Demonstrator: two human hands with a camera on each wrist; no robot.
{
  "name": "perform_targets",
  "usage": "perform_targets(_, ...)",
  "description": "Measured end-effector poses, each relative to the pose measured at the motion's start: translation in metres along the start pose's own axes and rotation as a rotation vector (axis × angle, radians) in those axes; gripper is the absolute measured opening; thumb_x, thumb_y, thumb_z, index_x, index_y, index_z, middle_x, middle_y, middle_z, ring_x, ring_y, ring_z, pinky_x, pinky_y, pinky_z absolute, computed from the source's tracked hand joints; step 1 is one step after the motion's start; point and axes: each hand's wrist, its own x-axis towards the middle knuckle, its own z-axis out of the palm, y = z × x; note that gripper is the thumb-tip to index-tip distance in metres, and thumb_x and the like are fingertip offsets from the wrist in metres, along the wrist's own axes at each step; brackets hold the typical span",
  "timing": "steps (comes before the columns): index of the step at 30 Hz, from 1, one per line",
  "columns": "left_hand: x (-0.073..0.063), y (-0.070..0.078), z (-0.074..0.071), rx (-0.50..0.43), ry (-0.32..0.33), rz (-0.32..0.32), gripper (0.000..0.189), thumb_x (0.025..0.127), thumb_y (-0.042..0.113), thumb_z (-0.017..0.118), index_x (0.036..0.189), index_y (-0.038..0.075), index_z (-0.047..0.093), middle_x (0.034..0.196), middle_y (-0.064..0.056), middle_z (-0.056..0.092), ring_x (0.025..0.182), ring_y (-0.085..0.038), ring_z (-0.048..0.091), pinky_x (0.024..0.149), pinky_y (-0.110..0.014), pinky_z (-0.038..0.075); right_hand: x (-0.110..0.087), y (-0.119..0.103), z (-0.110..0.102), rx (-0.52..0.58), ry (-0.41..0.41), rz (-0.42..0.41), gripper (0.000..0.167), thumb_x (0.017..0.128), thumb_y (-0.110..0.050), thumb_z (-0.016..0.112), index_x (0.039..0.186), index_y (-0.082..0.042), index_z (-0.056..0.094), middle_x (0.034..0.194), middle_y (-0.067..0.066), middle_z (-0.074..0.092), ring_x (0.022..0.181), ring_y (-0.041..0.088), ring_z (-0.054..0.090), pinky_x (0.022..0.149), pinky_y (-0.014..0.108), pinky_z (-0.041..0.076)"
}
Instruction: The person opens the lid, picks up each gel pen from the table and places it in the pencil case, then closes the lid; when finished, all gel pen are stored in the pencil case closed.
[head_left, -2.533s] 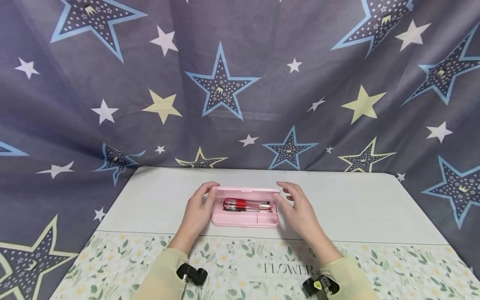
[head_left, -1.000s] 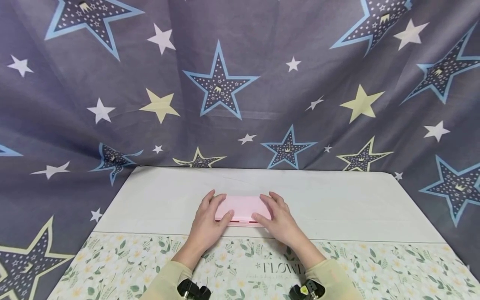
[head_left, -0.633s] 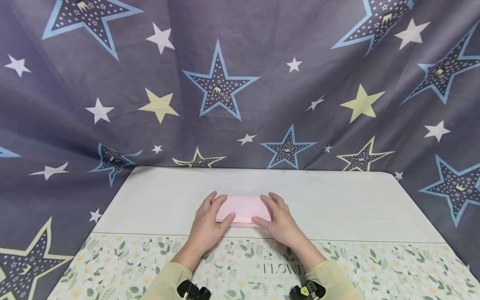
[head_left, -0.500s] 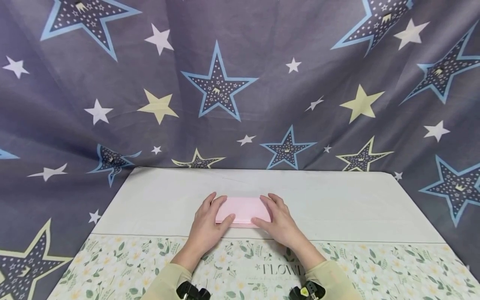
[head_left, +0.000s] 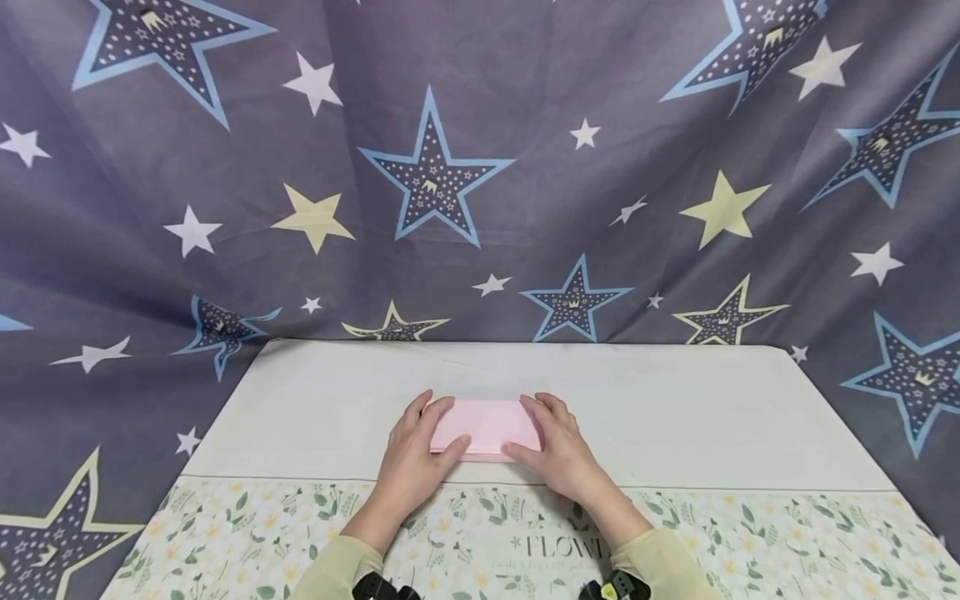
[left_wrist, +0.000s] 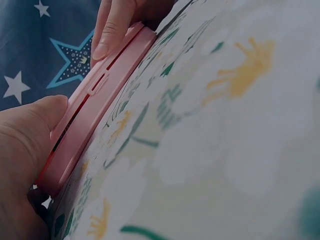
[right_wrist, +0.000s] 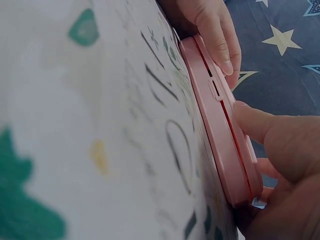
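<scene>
A pink pencil case point(head_left: 486, 423) lies on the table in the head view, its lid down over the base. My left hand point(head_left: 411, 457) grips the left end, thumb on the lid's front edge and fingers around the far side. The right hand point(head_left: 562, 454) holds the right end the same way. In the left wrist view, a thin dark gap runs between lid and base beside the front clasp point(left_wrist: 98, 83). Red shows through that gap on the case point(right_wrist: 216, 132) in the right wrist view. The inside is hidden.
The case rests on the white part of the table point(head_left: 690, 417), just behind a floral mat point(head_left: 750, 542) with printed lettering. A dark star-patterned curtain point(head_left: 510, 75) hangs behind the table and at both sides. Black wrist devices point(head_left: 615, 586) sit at the sleeves.
Earlier the lid stood raised, with several red pens showing inside. Both hands have brought it down over them, thumbs moving onto its front edge. Over the last half second the hands barely move.
</scene>
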Motion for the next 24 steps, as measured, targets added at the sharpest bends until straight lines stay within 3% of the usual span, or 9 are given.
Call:
perform_targets(19, -0.001, 0.005, -0.007, -0.008, 0.005, 0.011, 0.062, 0.105, 0.035, 0.076, 0.159, 0.013, 0.056, 0.172, -0.026, 0.034, 0.156, -0.055, 0.033, 0.12, -0.076, 0.03, 0.001, -0.003, -0.008, -0.028, -0.023, -0.057, 0.082, 0.099, -0.039, 0.085, 0.165, -0.007, 0.05, 0.171, 0.025, 0.035, 0.156, 0.049, 0.035, 0.121, 0.068, 0.035)
perform_targets(24, 0.0, 0.005, -0.015, 0.033, 0.027, 0.049, 0.063, 0.108, 0.038, 0.072, 0.161, 0.009, 0.055, 0.171, -0.027, 0.035, 0.157, -0.053, 0.034, 0.12, -0.073, 0.033, -0.005, -0.003, -0.013, -0.069, -0.003, -0.066, 0.079, 0.101, -0.041, 0.081, 0.166, -0.009, 0.049, 0.173, 0.023, 0.033, 0.16, 0.047, 0.03, 0.122, 0.068, 0.033)
